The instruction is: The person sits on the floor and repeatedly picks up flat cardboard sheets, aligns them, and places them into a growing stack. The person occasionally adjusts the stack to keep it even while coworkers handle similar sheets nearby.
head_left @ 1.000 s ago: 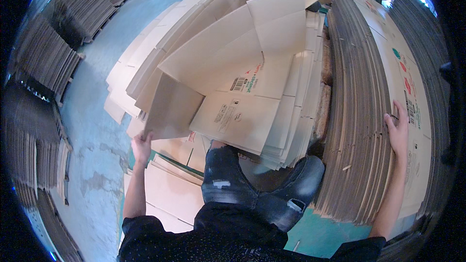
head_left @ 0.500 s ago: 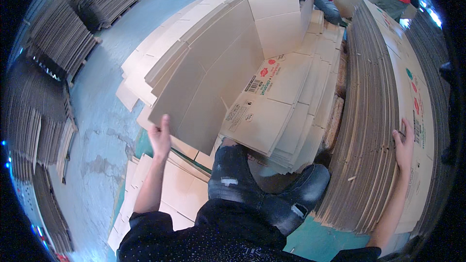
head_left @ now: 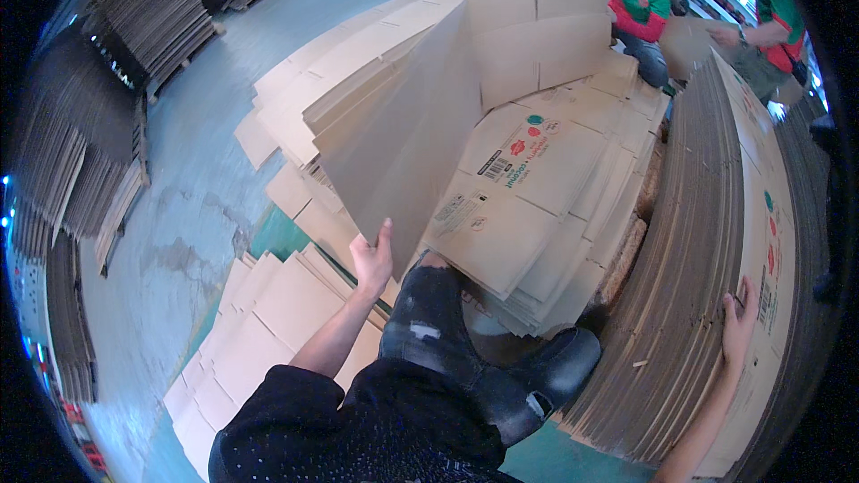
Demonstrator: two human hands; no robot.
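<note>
Cardboard sheet (head_left: 420, 125) raised on edge, left hand (head_left: 371, 261) gripping it.

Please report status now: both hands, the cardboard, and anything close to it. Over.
Left hand grips lower edge of flattened cardboard sheet, tilted up. Right hand flat on tall cardboard stack. Own knee under the sheet; two people beyond the pile.

Looks like a cardboard box warehouse or packing plant. Flattened boxes (head_left: 528, 170) piled everywhere, tall stacks (head_left: 152, 18) on pallets far left, another big stack (head_left: 707, 259) on the right, bare concrete floor (head_left: 197, 188), and two workers (head_left: 640, 0) sorting sheets at the far end.
</note>
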